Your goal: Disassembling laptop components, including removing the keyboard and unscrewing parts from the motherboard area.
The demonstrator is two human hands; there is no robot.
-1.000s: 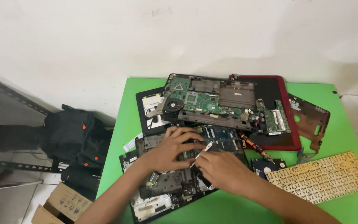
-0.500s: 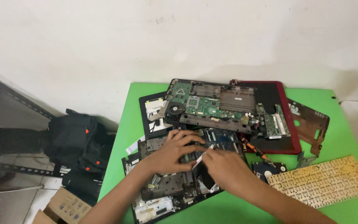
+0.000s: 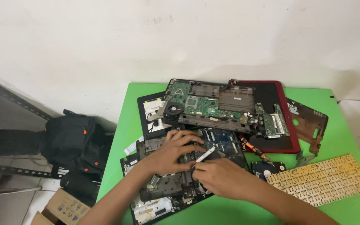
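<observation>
Hands meet over the laptop base (image 3: 176, 183): left hand (image 3: 169, 152) spread flat on it, right hand (image 3: 219, 177) at four o'clock pinching a white tool (image 3: 205, 154).

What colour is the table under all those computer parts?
Bright green table, seen best in the head view.

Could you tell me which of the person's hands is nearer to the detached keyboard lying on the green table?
Right. The right hand is just left of the keyboard, holding a white tool; the left hand lies farther left on the opened laptop base.
</observation>
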